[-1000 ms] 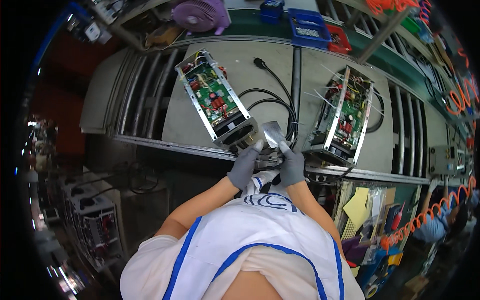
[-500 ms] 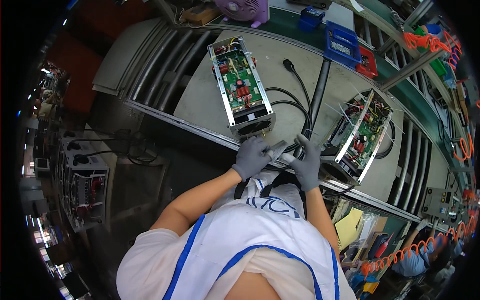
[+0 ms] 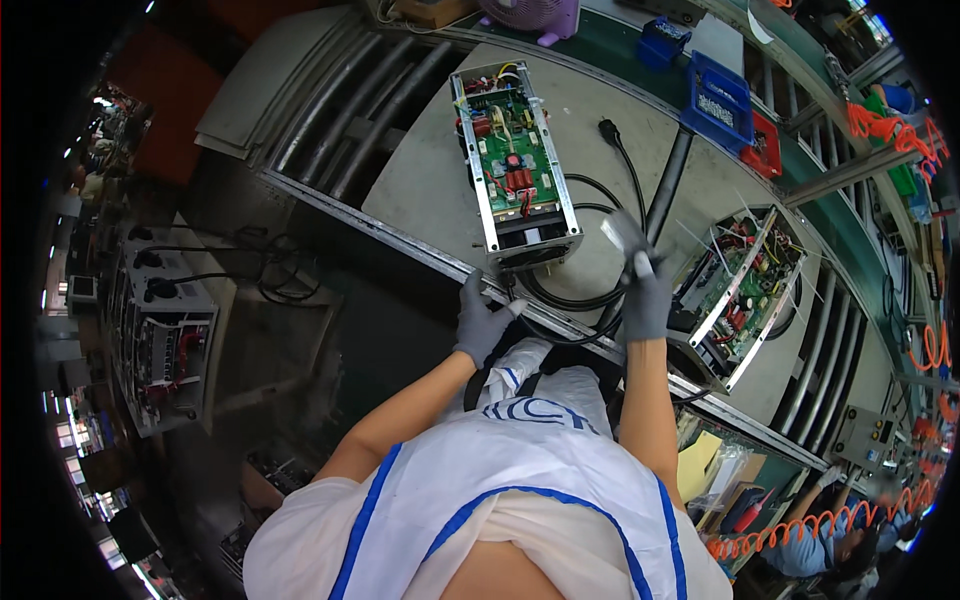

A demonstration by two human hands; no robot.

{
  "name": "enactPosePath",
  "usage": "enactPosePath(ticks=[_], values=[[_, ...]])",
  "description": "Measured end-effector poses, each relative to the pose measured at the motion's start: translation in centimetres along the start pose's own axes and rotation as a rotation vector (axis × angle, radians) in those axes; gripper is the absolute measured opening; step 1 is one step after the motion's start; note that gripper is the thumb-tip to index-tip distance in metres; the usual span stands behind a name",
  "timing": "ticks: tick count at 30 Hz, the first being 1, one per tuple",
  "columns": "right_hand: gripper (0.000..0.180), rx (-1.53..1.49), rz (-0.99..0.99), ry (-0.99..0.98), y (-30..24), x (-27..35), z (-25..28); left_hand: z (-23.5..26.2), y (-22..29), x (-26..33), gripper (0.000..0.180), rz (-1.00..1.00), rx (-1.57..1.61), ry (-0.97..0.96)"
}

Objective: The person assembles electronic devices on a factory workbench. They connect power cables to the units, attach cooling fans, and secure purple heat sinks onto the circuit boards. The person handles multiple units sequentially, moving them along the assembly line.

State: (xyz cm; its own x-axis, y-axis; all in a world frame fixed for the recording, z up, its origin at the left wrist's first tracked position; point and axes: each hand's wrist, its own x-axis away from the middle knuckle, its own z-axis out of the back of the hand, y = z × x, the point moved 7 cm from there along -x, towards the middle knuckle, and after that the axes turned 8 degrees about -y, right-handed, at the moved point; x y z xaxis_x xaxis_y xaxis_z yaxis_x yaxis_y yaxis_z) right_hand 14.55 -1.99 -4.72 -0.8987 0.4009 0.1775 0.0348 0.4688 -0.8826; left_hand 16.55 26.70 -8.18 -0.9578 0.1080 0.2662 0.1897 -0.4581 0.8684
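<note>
My left hand point(image 3: 485, 322), in a grey glove, is at the table's near edge with thumb and fingers apart, holding nothing. It is just below the front end of an open-topped metal unit point(image 3: 518, 165) with a green circuit board. My right hand point(image 3: 648, 300), gloved too, is closed on a small flat silvery piece point(image 3: 622, 234); motion blurs it, so its kind cannot be made out. That hand is above a coiled black power cord point(image 3: 575, 300), whose plug point(image 3: 608, 130) lies farther back. Right of it, a second open unit point(image 3: 745, 285) stands tilted, with white ties sticking out.
Blue bins point(image 3: 720, 105) of small parts and a red bin point(image 3: 765, 145) stand at the back right, near a purple fan point(image 3: 530, 15). Metal rollers point(image 3: 350, 120) flank the grey board. Orange coiled hoses point(image 3: 900, 130) hang at right, where another person point(image 3: 815, 545) sits.
My hands have moved apart. The left has let go of the flat piece and shifted slightly down and left; the right has carried it up and right. The view has shifted a little.
</note>
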Motion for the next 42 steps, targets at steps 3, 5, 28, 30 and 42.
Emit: enactPosePath(ticks=[3, 5, 28, 30, 42], values=[[0.057, -0.116, -0.025, -0.157, 1.9, -2.7, -3.2, -3.8, -5.1, -3.1, 0.098, -0.045, 0.064, -0.075], [0.084, 0.005, -0.051, -0.289, 3.3, -3.5, -4.2, -4.5, -5.9, -4.5, 0.090, 0.008, -0.087, -0.115], [0.074, 0.386, 0.096, 0.043, -5.2, -6.4, -11.2, 5.4, 10.3, -9.7, 0.052, -0.472, -0.209, -0.035], [0.062, 0.426, 0.270, 0.132, -9.7, -6.6, -12.3, 6.3, 13.4, -11.7, 0.058, -0.450, -0.172, -0.031], [0.013, 0.144, 0.227, -0.422, -13.6, -3.8, -14.3, 8.8, 17.8, -17.4, 0.069, -0.184, -0.032, -0.166]])
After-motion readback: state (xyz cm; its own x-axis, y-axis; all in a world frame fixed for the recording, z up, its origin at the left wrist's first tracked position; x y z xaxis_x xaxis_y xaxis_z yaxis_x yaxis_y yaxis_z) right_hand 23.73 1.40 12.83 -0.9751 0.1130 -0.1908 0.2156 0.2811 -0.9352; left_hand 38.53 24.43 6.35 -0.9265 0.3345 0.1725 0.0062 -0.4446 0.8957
